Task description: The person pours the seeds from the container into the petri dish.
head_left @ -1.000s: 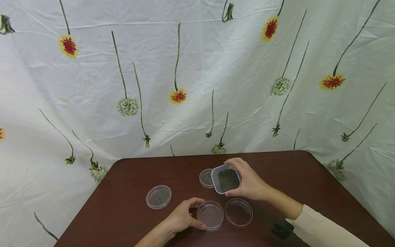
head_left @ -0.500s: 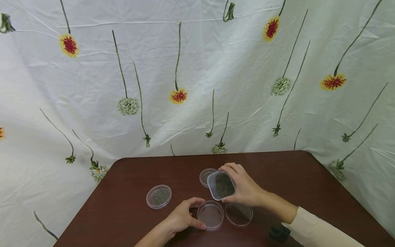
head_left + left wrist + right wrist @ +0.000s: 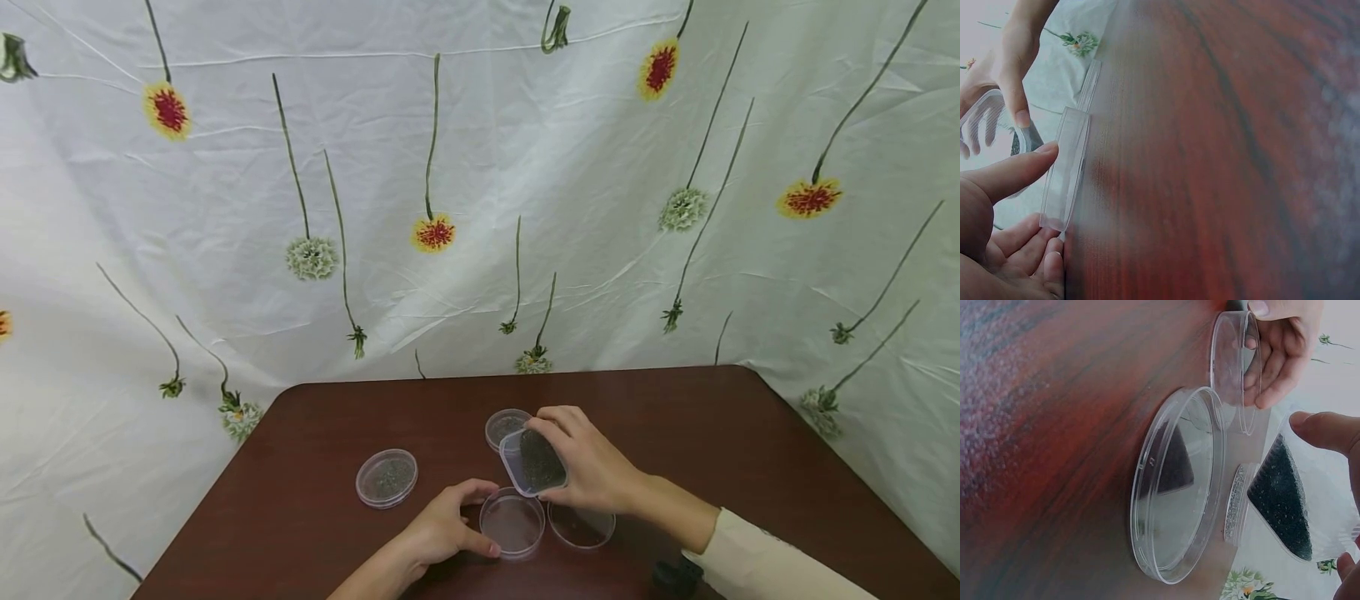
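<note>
My left hand [image 3: 441, 530] holds a clear petri dish [image 3: 513, 527] by its rim, thumb on the near side and fingers on the far side. The dish sits flat on the table. My right hand [image 3: 588, 467] grips a clear plastic tub [image 3: 517, 468], fingers and thumb at its opposite sides. Dark granules [image 3: 1282, 499] fill part of the tub, banked against one side. It tilts to the left, its lower corner close over the far rim of the held dish. A wider round dish half [image 3: 1175, 494] lies just right of it, partly under my right hand.
A covered petri dish with dark specks [image 3: 386, 479] stands to the left. Another petri dish [image 3: 502, 427] stands behind the tub, partly hidden by it. A dark object [image 3: 677, 575] lies by the right sleeve. A flowered cloth [image 3: 480, 183] hangs behind the brown table [image 3: 322, 433].
My right hand has brought the tub down and to the left, toward the held dish, tilting it further. The left hand and its dish have stayed still.
</note>
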`<state>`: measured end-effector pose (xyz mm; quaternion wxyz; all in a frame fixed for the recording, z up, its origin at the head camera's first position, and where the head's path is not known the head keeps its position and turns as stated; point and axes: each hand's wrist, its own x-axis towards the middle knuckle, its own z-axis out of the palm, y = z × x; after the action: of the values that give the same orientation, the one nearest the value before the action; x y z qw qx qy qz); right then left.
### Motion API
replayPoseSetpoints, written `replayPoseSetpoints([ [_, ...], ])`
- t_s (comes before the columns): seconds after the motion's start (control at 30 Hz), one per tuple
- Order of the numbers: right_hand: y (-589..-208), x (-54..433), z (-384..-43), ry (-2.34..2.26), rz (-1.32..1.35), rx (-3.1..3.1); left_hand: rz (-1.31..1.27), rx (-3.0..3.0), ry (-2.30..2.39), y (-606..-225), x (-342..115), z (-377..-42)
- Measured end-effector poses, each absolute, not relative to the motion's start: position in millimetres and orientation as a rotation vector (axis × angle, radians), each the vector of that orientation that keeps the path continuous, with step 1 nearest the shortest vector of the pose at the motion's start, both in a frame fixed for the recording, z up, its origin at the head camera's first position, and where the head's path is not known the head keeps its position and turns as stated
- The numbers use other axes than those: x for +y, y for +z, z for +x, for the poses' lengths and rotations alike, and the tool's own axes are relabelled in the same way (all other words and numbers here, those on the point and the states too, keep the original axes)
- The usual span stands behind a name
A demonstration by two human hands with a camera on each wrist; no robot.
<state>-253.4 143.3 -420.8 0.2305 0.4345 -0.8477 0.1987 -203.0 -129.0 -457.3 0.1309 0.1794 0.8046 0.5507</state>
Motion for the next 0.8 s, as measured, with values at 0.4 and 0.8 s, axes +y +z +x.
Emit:
replayPoseSetpoints([
  [0.4, -422.7, 141.1, -251.5, 0.425, 1.252, -2.297, 0.511, 2.34, 1.586, -457.3, -129.6, -203.4],
  [0.8, -423.7, 140.6, -252.1, 0.347, 1.269, -2.267, 0.515, 2.34, 1.586, -459.1, -130.2, -204.5],
])
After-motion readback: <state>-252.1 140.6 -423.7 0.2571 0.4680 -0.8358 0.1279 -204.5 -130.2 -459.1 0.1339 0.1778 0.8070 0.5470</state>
